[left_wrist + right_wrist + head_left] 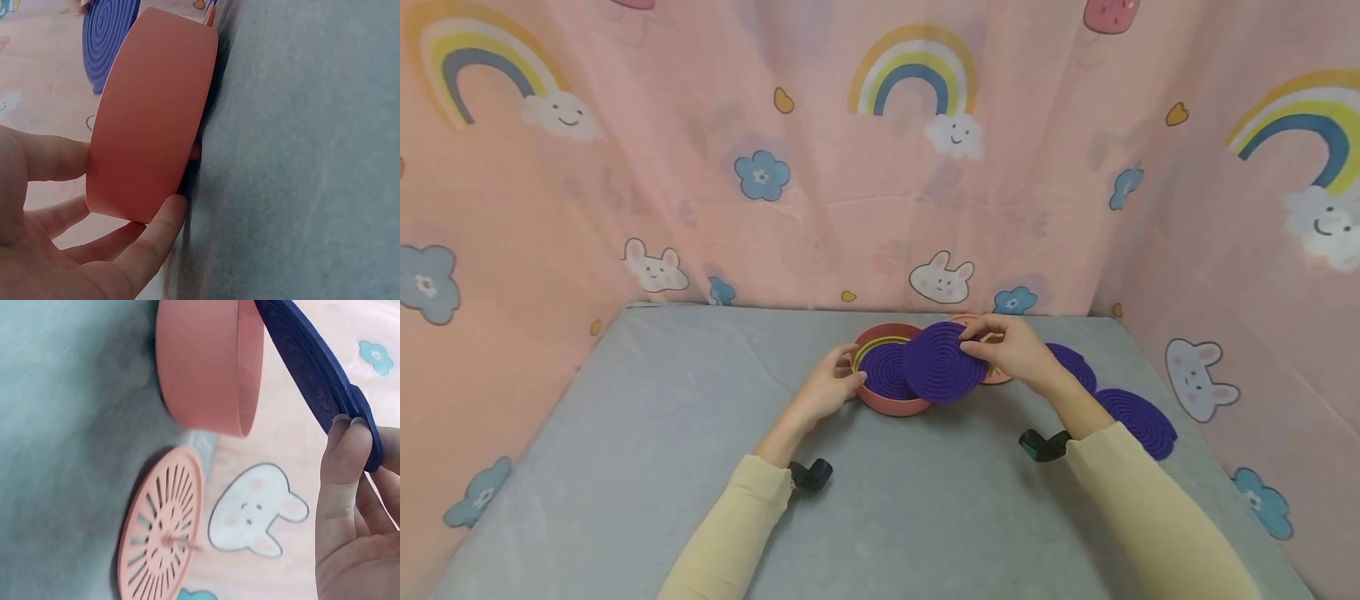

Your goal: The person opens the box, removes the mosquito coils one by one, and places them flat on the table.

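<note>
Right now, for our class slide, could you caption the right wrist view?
Right grip pinching a spiral purple disc near a round pink container, a slotted pink plate lying on grey cloth.

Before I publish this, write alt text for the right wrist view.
A right hand pinches the edge of a blue-purple ridged disc near a round pink container. A slotted pink disc lies on the grey tabletop before a bunny-print backdrop.

Curtained-off workspace: pink rainbow-print cloth (850, 208) around grey table (910, 517)
</note>
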Available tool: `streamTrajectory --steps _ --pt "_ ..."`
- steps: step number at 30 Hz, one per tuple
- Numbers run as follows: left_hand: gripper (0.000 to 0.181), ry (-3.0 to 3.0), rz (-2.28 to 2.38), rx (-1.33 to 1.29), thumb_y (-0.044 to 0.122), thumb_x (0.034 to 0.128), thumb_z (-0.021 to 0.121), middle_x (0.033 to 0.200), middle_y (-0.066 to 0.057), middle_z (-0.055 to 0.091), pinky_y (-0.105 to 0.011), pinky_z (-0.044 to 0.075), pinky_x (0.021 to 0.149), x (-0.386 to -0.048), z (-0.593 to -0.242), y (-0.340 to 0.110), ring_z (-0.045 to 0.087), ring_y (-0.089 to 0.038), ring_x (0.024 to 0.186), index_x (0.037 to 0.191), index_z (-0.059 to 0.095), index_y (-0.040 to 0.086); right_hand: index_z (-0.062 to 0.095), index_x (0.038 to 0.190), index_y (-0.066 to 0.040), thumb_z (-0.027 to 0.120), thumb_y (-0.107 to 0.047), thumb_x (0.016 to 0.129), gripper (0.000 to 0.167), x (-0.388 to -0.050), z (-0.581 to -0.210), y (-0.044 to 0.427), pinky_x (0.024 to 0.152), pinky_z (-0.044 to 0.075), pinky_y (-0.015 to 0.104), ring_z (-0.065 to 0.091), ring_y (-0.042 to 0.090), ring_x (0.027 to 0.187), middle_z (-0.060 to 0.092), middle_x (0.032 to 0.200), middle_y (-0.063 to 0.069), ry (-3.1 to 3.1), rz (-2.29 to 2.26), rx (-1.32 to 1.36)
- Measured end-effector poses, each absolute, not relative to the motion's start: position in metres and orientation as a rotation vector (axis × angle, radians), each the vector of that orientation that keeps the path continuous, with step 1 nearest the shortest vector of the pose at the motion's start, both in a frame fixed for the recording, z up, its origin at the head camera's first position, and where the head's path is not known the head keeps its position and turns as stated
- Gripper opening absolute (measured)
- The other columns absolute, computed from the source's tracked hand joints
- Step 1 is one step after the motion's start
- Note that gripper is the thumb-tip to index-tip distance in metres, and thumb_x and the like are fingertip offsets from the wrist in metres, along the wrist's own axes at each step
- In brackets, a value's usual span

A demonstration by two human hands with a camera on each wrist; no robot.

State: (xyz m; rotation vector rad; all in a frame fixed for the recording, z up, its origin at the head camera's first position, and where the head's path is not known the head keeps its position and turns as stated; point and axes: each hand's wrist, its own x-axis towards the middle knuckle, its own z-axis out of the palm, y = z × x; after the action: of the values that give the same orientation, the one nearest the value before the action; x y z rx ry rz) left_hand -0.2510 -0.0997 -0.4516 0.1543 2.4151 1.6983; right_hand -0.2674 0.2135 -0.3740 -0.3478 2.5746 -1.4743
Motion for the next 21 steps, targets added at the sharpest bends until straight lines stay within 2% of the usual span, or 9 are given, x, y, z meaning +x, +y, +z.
streamTrajectory --steps 3,10,16,21 --pt "0.056 2.419 1.703 0.162 0.016 0.1008 0.064 0.146 -0.021 0.048 -0.039 0.058 0.089 -0.252 -0.453 -0.1 0.054 -0.036 0.13 0.153 0.044 0.013 0.07 0.112 0.0 0.071 -0.016 0.097 0.022 -0.261 -0.373 0.224 0.063 0.06 0.037 0.063 0.023 0.082 0.061 0.109 0.017 2.608 -1.465 -0.347" --pt "0.056 2.407 1.711 0.155 0.016 0.1008 0.064 0.146 -0.021 0.048 -0.039 0.058 0.09 -0.252 -0.451 -0.102 0.054 -0.036 0.131 0.153 0.044 0.013 0.069 0.115 -0.002 0.071 -0.02 0.097 0.025 -0.248 -0.375 0.25 0.058 0.057 0.035 0.064 0.02 0.068 0.064 0.107 0.016 2.698 -1.415 -0.333" --pt "0.056 2.406 1.705 0.153 0.016 0.1009 0.064 0.147 -0.021 0.047 -0.04 0.058 0.091 -0.252 -0.451 -0.102 0.053 -0.036 0.132 0.153 0.044 0.013 0.068 0.119 0.001 0.07 -0.02 0.098 0.029 -0.233 -0.381 0.275 0.062 0.058 0.038 0.063 0.02 0.07 0.063 0.116 0.018 2.685 -1.452 -0.295" --pt "0.056 2.402 1.703 0.154 0.016 0.1006 0.064 0.147 -0.021 0.047 -0.04 0.058 0.091 -0.25 -0.45 -0.101 0.053 -0.036 0.133 0.152 0.044 0.013 0.066 0.12 0.003 0.071 -0.021 0.098 0.033 -0.222 -0.391 0.297 0.062 0.059 0.041 0.063 0.02 0.07 0.062 0.114 0.015 2.669 -1.483 -0.249"
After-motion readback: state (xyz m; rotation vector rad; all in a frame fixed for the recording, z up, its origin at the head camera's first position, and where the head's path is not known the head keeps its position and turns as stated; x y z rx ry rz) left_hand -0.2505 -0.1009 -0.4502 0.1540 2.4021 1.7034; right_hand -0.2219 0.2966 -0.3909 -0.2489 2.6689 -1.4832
